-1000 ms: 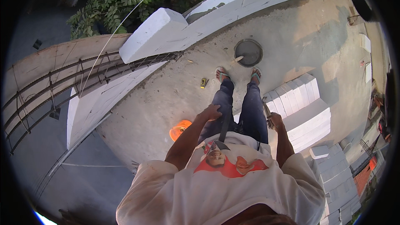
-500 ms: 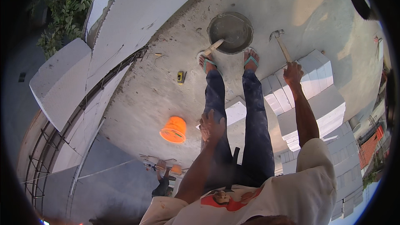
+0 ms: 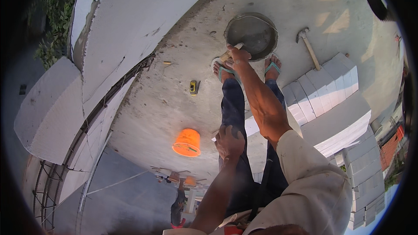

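Right hand: the right hand (image 3: 238,56), upper centre of the frame, is closed around a pale handle (image 3: 224,56) at the near edge of the basin; the tool's working end cannot be made out.
Left hand: the left hand (image 3: 230,142), centre of the frame, rests on the left leg (image 3: 234,106) with fingers spread, well apart from the right hand.
Basin: a round, dark basin (image 3: 274,42), upper centre, holds grey mortar (image 3: 252,29) and stands just beyond the feet.
Feet: the left foot (image 3: 225,73) and right foot (image 3: 273,64), in sandals, stand on the grey floor (image 3: 152,109), below the basin in the frame.
Hammer: a hammer (image 3: 311,53) lies right of the basin, head toward the top of the frame, handle end beside the blocks.
Blocks: white blocks (image 3: 324,88) stand in a row at centre right.
Tape measure: a yellow and black tape measure (image 3: 193,87) lies left of the left leg.
Bucket: an orange bucket (image 3: 188,136), left of the left hand, stands apart from it.
Wall: a pale wall (image 3: 126,30) curves across the upper left; steel bars (image 3: 45,187) show at lower left.
Background: another person (image 3: 177,206) appears small at the lower edge, left of centre; foliage (image 3: 58,21) fills the upper left corner.
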Available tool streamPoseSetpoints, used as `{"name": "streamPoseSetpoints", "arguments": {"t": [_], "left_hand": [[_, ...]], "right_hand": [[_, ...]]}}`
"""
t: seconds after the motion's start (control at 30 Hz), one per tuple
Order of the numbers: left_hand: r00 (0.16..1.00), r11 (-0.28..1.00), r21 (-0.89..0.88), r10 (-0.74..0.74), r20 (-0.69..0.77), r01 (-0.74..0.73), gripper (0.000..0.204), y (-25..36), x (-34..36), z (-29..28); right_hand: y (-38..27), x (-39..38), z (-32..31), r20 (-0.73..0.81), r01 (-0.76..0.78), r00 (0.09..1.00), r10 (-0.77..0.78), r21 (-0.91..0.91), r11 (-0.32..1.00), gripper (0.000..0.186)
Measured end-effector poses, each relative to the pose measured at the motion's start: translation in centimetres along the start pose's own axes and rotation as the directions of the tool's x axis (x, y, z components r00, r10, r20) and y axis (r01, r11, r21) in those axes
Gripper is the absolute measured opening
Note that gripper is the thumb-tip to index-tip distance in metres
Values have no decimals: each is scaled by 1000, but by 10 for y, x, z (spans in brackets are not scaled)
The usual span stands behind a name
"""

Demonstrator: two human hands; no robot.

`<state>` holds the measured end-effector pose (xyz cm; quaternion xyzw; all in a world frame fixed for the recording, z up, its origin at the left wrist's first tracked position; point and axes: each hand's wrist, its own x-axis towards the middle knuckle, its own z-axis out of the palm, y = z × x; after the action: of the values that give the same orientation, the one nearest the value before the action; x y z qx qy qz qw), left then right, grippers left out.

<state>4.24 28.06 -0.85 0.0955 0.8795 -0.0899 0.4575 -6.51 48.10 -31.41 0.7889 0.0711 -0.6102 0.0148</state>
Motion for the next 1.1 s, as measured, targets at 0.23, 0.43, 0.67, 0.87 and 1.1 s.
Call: {"name": "streamPoseSetpoints", "arguments": {"t": [0.23,0.43,0.67,0.87,1.1], "left_hand": [[997,997,-62,-40,66,44,50,-12,0,2],[998,997,-64,-38,47,41,49,-21,5,0],[1000,999,-42,7,-17,-8,49,-31,6,10],[999,997,-66,-35,16,36,49,-29,-4,18],[1000,998,-56,-14,3,15,46,-21,1,9]], "right_hand": [[-26,-22,-52,284,75,958,-31,-145,987,25],[-10,-33,-24,203,-53,973,108,-258,965,70],[14,11,39,195,40,978,-75,175,984,64],[-19,-39,-29,185,143,968,-168,143,979,18],[2,-90,-175,577,36,816,17,-80,996,13]]}}
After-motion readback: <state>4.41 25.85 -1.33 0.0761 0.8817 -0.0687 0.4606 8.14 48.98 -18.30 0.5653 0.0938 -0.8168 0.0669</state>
